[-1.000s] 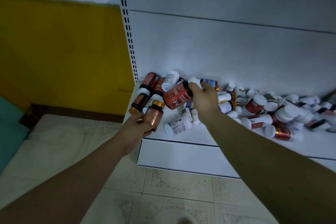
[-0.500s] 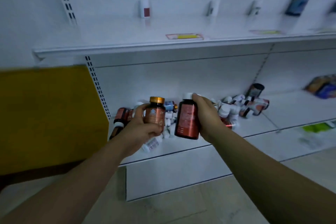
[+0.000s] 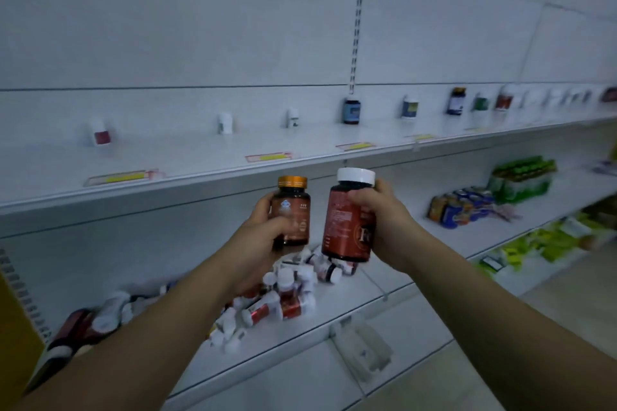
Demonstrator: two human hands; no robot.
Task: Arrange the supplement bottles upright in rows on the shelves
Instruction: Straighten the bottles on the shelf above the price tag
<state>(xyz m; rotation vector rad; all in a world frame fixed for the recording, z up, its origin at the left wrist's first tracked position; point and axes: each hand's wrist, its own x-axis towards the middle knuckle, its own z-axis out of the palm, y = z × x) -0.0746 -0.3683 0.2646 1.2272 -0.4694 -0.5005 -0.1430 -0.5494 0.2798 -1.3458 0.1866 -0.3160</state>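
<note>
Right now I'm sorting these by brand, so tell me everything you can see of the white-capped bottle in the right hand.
The white-capped bottle is the larger of the two held. It has a round white ribbed cap, a dark neck and a glossy red-orange label with small print and a big "F" in a circle low on its front. It looks like plastic, closed, and is held roughly upright in the air, below the upper shelf's edge. The right hand wraps it from the right, fingers across the label. It touches nothing else.

Gold-capped brown bottle (image 3: 291, 210), white-capped red bottle (image 3: 347, 220), white shelf (image 3: 200, 157)
</note>
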